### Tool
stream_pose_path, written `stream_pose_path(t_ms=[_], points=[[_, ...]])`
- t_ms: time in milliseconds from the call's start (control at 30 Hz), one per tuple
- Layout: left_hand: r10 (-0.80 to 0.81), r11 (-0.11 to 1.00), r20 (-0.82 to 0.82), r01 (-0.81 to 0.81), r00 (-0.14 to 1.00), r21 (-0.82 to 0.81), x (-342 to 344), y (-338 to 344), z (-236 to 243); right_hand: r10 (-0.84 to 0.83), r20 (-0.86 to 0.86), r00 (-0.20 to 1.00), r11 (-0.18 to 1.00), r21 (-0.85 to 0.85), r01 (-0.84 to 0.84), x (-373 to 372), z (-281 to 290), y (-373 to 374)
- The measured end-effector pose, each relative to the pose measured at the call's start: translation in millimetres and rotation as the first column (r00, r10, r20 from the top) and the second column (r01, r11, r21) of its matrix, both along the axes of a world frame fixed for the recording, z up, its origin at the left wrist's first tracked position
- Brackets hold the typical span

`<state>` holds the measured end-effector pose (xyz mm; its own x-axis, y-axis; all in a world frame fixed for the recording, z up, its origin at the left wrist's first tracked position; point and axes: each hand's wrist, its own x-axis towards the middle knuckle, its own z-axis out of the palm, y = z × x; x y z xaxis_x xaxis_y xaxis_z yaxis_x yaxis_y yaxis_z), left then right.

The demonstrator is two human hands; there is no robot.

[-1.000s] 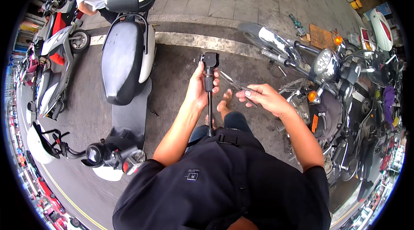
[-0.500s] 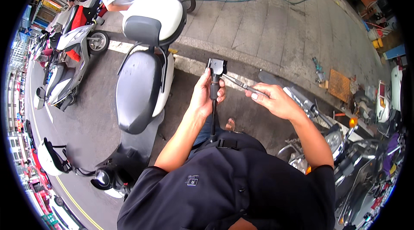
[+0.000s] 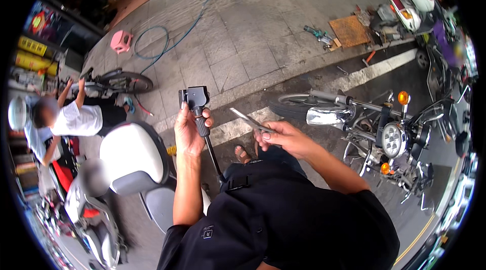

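Note:
My left hand (image 3: 187,133) is closed around a black rod (image 3: 212,157) just below its boxy black head (image 3: 198,97). Beneath that head the rod has a ribbed collar (image 3: 202,127), and its lower end reaches my waist. In my right hand (image 3: 288,139) is a slim grey metal tool (image 3: 246,118), pinched near one end. Its free end points up and left toward the rod's head without touching it. My fingers hide part of the tool, so its exact kind is unclear.
A white-topped scooter (image 3: 132,153) stands at left, with a person in a white shirt (image 3: 78,119) beyond it. At right is a motorcycle (image 3: 331,116). On the pavement are a pink stool (image 3: 121,42), a blue-green hose (image 3: 197,23) and a rusty plate (image 3: 350,32).
The view has swung to the right, showing more of the motorcycle. My right hand has drawn the metal tool away from the rod's head. My left hand keeps its hold on the rod.

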<state>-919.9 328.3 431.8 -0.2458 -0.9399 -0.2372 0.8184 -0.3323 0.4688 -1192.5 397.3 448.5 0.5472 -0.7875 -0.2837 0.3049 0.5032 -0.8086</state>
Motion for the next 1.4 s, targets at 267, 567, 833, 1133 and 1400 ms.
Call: stream_pose_path(t_ms=[267,567,833,1133,1400], points=[[-0.201,0.976,0.254,0.169,0.946,0.140,-79,-184,0,-0.252,-0.116,0.961,0.958,0.108,0.264,-30,-72,-99],[-0.182,0.963,0.585,0.265,0.790,-0.058,-165,-341,-11,-0.286,-0.399,0.871,0.942,0.050,0.332,-99,-45,-247],[-0.440,0.847,0.412,0.521,0.798,-0.105,-300,-492,-29,-0.777,-0.505,0.377,0.585,-0.354,0.730,-132,-65,-403],[-0.855,0.518,0.044,0.850,0.516,0.101,-484,-567,-18,-0.970,-0.163,0.180,0.154,0.158,0.975,-238,-40,-474],[-0.907,-0.139,0.366,0.969,-0.208,0.206,-636,-645,-30,-0.850,-0.527,-0.006,0.248,-0.410,0.878,-354,-77,-441]])
